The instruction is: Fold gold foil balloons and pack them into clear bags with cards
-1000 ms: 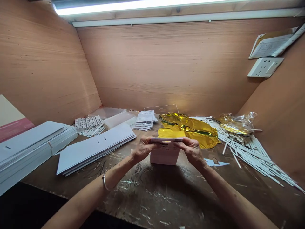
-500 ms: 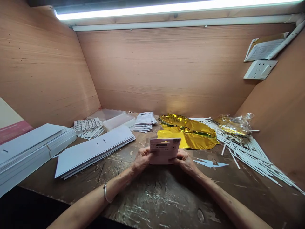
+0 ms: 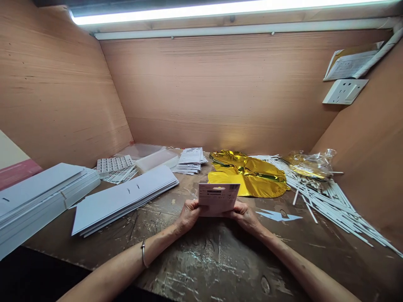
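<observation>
My hands have slid lower on the pink card [image 3: 218,199] since a second ago, when they pinched its top edge; now it stands up above my fingers with its printed side toward me, barcode strip along the top. My left hand [image 3: 188,213] is clamped on the card's lower left corner, thumb across the front. My right hand [image 3: 243,212] is clamped on the lower right corner the same way. The card sits upright over the middle of the scuffed brown bench [image 3: 220,260], just clear of it as far as I can tell.

At twelve o'clock from the card, just behind it, lies the crumpled gold foil [image 3: 248,174]. At two o'clock, a clear bag with more gold inside [image 3: 310,164] rests on a long spill of white sticks [image 3: 330,199] running off toward four o'clock. At three o'clock, a white arrow-shaped scrap [image 3: 277,215] lies flat on the bench.

At nine o'clock, a fanned stack of white card sheets [image 3: 126,197]; farther out, a thicker white stack [image 3: 40,193]. At eleven o'clock, a small pile of printed slips [image 3: 191,158], with label sheets [image 3: 115,164] to its left. High at two o'clock, a wall socket [image 3: 344,91].
</observation>
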A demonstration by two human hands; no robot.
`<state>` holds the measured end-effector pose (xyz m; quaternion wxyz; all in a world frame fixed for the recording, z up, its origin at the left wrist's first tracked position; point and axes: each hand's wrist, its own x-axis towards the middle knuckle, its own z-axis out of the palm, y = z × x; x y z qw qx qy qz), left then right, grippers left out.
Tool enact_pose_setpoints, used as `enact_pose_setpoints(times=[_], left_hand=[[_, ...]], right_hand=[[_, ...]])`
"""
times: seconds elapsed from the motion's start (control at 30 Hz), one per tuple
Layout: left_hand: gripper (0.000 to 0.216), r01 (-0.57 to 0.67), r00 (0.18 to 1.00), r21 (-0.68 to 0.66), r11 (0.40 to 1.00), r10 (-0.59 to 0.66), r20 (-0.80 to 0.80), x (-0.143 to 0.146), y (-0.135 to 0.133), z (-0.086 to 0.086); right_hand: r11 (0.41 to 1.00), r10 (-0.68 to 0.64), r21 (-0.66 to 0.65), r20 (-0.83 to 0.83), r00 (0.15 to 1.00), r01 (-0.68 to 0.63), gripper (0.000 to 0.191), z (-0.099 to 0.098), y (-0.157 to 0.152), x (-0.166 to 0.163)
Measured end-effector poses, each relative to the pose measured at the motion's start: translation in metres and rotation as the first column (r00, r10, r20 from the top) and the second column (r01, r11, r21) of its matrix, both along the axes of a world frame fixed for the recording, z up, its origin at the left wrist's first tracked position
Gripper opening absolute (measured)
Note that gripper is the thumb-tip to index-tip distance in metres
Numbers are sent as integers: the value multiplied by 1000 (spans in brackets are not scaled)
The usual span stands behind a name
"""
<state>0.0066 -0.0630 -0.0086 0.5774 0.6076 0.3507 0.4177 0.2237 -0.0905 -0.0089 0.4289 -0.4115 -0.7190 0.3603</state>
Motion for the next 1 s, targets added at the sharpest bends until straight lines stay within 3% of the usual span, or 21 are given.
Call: enact_pose_setpoints(times=[0.13, 0.23, 0.3, 0.37, 0.43, 0.5, 0.57, 0.63, 0.73, 0.8, 0.83, 0.9, 1.0], left_hand=[[26, -33, 999, -57, 998, 35, 26, 7, 7, 11], [31, -133, 991, -184, 974, 134, -9, 12, 20, 24], [36, -138, 981, -287, 948, 90, -174, 13, 28, 31], [38, -173, 900, -274, 946, 38, -435, 11, 31, 37], [38, -258, 723, 2, 966, 194, -663, 9, 32, 42], [31, -216, 558, 383, 898, 436, -706, 11, 32, 44], [23, -29, 536, 600, 800, 519, -666, 17, 35, 43], [22, 158, 563, 655, 739, 477, -675, 25, 40, 38], [32, 292, 529, 639, 712, 437, -728, 37, 46, 26], [41, 359, 490, 602, 713, 405, -772, 39, 47, 17], [45, 403, 474, 588, 702, 389, -790, 38, 47, 13], [52, 470, 432, 571, 673, 388, -814, 35, 49, 6], [51, 501, 394, 583, 639, 432, -811, 30, 52, 0]], right_hand=[[988, -38, -154, -65, 997, 27, 17, 9, 4, -3], [898, -217, -409, -97, 971, 159, 31, 20, 21, -7], [800, -336, -547, -68, 939, 246, 49, 26, 35, -9], [737, -374, -628, -70, 925, 251, 62, 28, 47, -10], [720, -374, -661, -114, 920, 211, 66, 28, 53, -11], [716, -378, -674, -159, 912, 180, 66, 27, 55, -13], [723, -375, -674, -198, 906, 153, 71, 25, 52, -15], [743, -352, -657, -223, 909, 126, 75, 25, 47, -17], [794, -310, -581, -131, 942, 180, 63, 26, 42, -6], [852, -343, -399, 62, 937, 338, 47, 29, 41, 17], [861, -404, -254, 185, 896, 441, 41, 31, 39, 36], [787, -578, 59, 418, 701, 614, 34, 34, 32, 83], [528, -743, 349, 631, 222, 774, 35, 34, 9, 161]])
